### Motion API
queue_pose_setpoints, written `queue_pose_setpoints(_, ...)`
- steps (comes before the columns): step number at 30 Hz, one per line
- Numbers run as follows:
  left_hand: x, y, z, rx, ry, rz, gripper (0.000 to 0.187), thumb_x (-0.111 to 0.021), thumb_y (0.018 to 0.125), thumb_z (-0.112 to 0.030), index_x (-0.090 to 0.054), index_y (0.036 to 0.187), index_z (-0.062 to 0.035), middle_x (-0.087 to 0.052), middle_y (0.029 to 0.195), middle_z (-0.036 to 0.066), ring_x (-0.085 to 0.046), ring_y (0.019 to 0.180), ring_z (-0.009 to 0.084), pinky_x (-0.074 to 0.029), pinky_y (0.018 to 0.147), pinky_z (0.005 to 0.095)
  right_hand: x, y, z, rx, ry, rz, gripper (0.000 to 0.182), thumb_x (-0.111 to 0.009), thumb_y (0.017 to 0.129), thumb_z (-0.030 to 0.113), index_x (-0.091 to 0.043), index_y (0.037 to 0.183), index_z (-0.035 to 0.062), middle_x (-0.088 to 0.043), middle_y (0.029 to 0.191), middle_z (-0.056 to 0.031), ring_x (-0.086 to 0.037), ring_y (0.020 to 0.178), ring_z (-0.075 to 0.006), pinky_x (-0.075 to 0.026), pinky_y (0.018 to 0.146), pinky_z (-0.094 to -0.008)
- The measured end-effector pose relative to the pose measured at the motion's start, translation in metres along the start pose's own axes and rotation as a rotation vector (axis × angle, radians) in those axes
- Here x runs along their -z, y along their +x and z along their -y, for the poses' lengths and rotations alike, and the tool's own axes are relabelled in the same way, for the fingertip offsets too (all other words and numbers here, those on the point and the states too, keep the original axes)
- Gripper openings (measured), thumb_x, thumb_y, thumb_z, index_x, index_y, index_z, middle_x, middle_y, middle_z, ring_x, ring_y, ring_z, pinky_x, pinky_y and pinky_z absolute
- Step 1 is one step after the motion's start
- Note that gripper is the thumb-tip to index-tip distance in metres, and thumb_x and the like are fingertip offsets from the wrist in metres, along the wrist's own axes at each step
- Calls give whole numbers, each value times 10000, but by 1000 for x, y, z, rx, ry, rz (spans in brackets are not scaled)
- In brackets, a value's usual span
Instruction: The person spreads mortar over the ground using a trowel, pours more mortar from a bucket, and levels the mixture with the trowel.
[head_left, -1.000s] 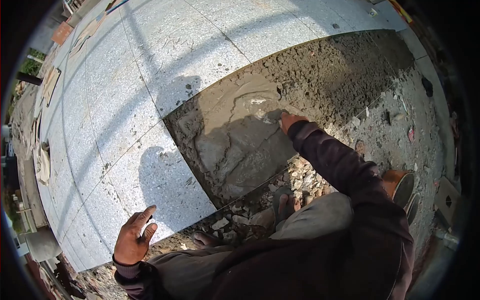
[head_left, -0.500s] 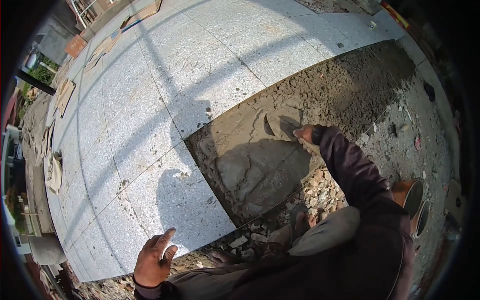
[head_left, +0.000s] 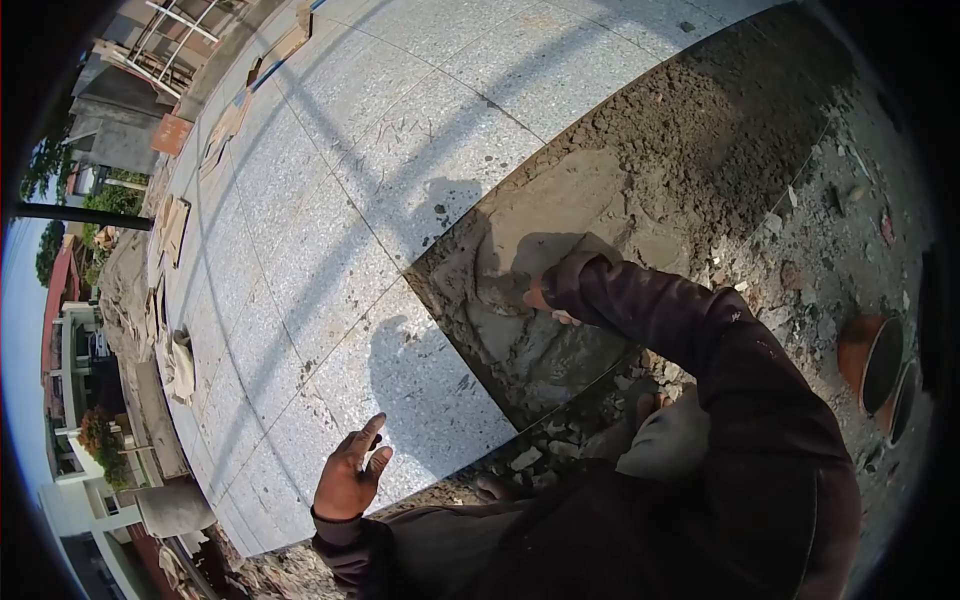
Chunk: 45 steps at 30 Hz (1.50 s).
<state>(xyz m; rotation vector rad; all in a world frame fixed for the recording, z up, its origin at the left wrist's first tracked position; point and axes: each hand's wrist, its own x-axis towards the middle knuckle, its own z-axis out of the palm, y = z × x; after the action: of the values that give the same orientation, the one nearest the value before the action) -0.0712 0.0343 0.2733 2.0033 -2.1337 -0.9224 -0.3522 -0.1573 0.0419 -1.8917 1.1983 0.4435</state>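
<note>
My right hand (head_left: 546,302) is closed around the handle of a trowel, low over the wet grey mortar (head_left: 570,195). Its sleeve and wrist hide much of the tool, and the blade is hard to tell from the mortar. The smoothed mortar patch lies beside speckled grey floor tiles (head_left: 330,235), along their straight edge. My left hand (head_left: 347,478) holds nothing; its fingers are apart above the corner of the nearest tile.
Rougher, crumbly mortar (head_left: 715,105) stretches to the upper right, bordered by rubble (head_left: 790,270). Two buckets (head_left: 868,362) stand at right. Cardboard pieces (head_left: 172,232) and a grey cylindrical container (head_left: 172,512) are along the left edge. My feet are among broken stones at the mortar's near side.
My right hand has swept left and nearer across the mortar with the trowel, whose blade showed clearly before. The view has turned leftward. My left hand stays open.
</note>
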Motion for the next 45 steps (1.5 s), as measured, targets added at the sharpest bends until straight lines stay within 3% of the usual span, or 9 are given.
queue_pose_setpoints(8, -6, -5, 8, 101, 14, 57, 418, -581, 848, -132, -466, 1244, -69, -583, 1037, 197, -596, 955, 279, -452, 802, 327, -76, -48, -51, 180, -388, 376, 303, -502, 800, 289, -648, 923, 54, -637, 963, -147, -613, 881, -309, -458, 758, -418)
queue_pose_setpoints(9, -7, -6, 9, 91, 45, 46, 421, -586, 835, -154, -476, 1235, -85, -582, 996, 211, -568, 927, 368, -454, 775, 366, -79, -62, -69, 174, -390, 352, 287, -513, 792, 271, -647, 948, 70, -638, 967, -140, -613, 883, -309, -461, 753, -425)
queue_pose_setpoints(15, -2, -21, -36, 25, 241, -108, 458, -610, 801, -128, -477, 1239, -112, -577, 987, 174, -552, 861, 342, -450, 760, 366, 6, -139, -35, 83, -641, -32, 276, -513, 828, 352, -573, 919, 98, -635, 833, -151, -626, 780, -307, -481, 656, -462)
queue_pose_setpoints(19, -26, -42, -62, -57, 302, -237, 463, -605, 795, -112, -481, 1240, -141, -561, 1025, 128, -547, 884, 285, -456, 769, 355, -12, -109, -1, 296, -744, -59, 232, -489, 846, 330, -524, 899, 107, -633, 786, -141, -632, 731, -311, -482, 616, -448)
queue_pose_setpoints(21, -39, -55, -65, -53, 184, -107, 489, -551, 771, -78, -477, 1249, -145, -534, 987, 104, -534, 890, 251, -448, 800, 338, -34, -83, 11, 403, -783, -133, 206, -480, 845, 308, -521, 893, 113, -637, 772, -133, -634, 731, -322, -481, 627, -443)
queue_pose_setpoints(29, -31, -83, -38, -117, 202, -164, 465, -519, 754, -129, -518, 1219, -159, -489, 940, 88, -510, 843, 213, -417, 792, 330, -8, -15, 70, 110, -758, -202, 220, -437, 871, 306, -510, 948, 114, -635, 826, -151, -619, 784, -356, -470, 670, -469)
queue_pose_setpoints(39, -24, -107, -14, -110, 53, -229, 401, -505, 766, -136, -556, 1164, -150, -538, 950, 134, -545, 897, 262, -459, 839, 417, 5, 41, 93, -61, -759, -243, 301, -400, 887, 341, -514, 1047, 113, -616, 983, -170, -581, 945, -363, -452, 814, -460)
queue_pose_setpoints(43, -28, -116, -16, -102, 39, -280, 400, -507, 756, -134, -564, 1152, -148, -534, 947, 132, -541, 874, 267, -451, 847, 414, 12, 60, 102, -124, -710, -234, 334, -416, 881, 356, -537, 1069, 108, -616, 993, -174, -578, 960, -355, -459, 816, -455)
queue_pose_setpoints(45, -28, -120, -17, -120, 38, -205, 445, -521, 765, -146, -516, 1210, -163, -513, 1027, 167, -522, 966, 314, -430, 875, 416, 14, 71, 105, -113, -694, -278, 337, -424, 879, 356, -564, 1042, 96, -620, 971, -183, -589, 939, -350, -474, 787, -451)
